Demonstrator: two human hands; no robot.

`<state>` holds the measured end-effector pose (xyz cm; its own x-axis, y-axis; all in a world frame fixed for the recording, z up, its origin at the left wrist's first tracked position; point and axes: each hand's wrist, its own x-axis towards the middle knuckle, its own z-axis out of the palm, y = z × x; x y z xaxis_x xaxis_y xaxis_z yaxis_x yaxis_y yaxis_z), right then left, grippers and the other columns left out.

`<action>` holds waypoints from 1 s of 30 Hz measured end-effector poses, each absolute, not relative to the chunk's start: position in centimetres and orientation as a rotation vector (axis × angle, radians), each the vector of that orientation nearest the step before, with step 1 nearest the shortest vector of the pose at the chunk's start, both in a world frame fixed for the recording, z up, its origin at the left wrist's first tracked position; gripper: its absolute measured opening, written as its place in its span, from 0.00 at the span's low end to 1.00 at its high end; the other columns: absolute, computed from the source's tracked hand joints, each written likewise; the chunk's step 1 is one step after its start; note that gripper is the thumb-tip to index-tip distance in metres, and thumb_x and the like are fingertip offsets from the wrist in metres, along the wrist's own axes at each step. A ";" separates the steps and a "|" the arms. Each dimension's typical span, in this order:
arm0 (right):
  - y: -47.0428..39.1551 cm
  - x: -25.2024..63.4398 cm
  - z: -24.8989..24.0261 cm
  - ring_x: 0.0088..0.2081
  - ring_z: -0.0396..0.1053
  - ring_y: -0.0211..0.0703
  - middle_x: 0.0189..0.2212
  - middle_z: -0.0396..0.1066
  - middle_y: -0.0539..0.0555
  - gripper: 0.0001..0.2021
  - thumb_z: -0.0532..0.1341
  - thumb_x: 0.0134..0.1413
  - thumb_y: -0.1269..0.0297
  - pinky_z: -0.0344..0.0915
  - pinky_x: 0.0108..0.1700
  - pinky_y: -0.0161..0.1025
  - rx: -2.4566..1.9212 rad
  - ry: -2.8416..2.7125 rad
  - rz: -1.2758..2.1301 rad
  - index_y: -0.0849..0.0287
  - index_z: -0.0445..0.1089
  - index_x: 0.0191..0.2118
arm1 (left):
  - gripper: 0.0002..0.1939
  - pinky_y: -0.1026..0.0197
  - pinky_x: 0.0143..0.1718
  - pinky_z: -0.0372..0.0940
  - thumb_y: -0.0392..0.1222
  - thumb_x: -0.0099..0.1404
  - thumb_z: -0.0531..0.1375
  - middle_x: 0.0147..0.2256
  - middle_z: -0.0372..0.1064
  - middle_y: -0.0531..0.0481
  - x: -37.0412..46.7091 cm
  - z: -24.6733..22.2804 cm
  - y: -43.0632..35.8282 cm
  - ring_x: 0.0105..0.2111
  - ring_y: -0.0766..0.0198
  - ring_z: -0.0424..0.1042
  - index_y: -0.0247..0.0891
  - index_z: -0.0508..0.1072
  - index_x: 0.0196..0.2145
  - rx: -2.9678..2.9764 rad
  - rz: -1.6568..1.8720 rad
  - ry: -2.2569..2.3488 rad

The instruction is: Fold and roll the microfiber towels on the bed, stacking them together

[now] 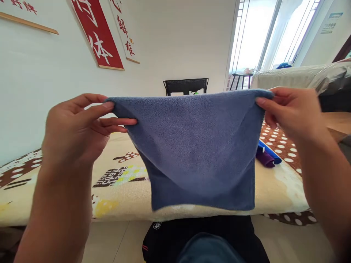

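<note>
A blue-grey fleecy towel hangs stretched between my two hands, its top edge nearly level and its lower part bowing down in the air. My left hand pinches the upper left corner between thumb and forefinger, with other fingers stretched out along the side edge. At the upper right corner, my right hand grips the fabric with thumb in front and fingers behind. Below and behind the towel lies a cream patterned blanket, partly hidden by it.
Rolled blue and purple cloths lie on the blanket at right, by a brown dotted cover. Beyond stand a black chair, a plastic-covered sofa and a stool. Scrolls hang on the left wall.
</note>
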<state>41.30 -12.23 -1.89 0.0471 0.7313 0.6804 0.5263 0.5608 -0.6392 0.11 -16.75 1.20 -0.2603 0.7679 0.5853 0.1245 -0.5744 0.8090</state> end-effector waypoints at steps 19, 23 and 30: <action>-5.9 39.8 -8.3 0.44 0.75 0.44 0.38 0.76 0.50 0.11 0.65 0.55 0.50 0.71 0.52 0.47 -0.827 -1.487 0.347 0.48 0.74 0.40 | 0.15 0.52 0.51 0.69 0.48 0.55 0.68 0.49 0.75 0.46 -1.2 -6.9 -8.9 0.52 0.54 0.73 0.44 0.67 0.35 1.692 2.000 0.922; -8.9 42.4 -14.6 0.44 0.73 0.45 0.43 0.76 0.53 0.14 0.64 0.56 0.52 0.69 0.50 0.46 -0.974 -1.833 0.512 0.53 0.76 0.43 | 0.10 0.52 0.47 0.70 0.46 0.61 0.65 0.43 0.77 0.43 -4.7 -12.8 -12.2 0.44 0.55 0.75 0.40 0.70 0.36 1.911 1.369 1.099; -10.8 43.6 -23.3 0.33 0.68 0.39 0.33 0.72 0.52 0.07 0.63 0.54 0.61 0.64 0.38 0.36 -1.159 -2.500 1.001 0.59 0.74 0.35 | 0.10 0.62 0.42 0.65 0.47 0.68 0.57 0.37 0.73 0.49 -5.9 -19.3 -15.8 0.38 0.62 0.70 0.40 0.75 0.38 2.138 0.268 1.232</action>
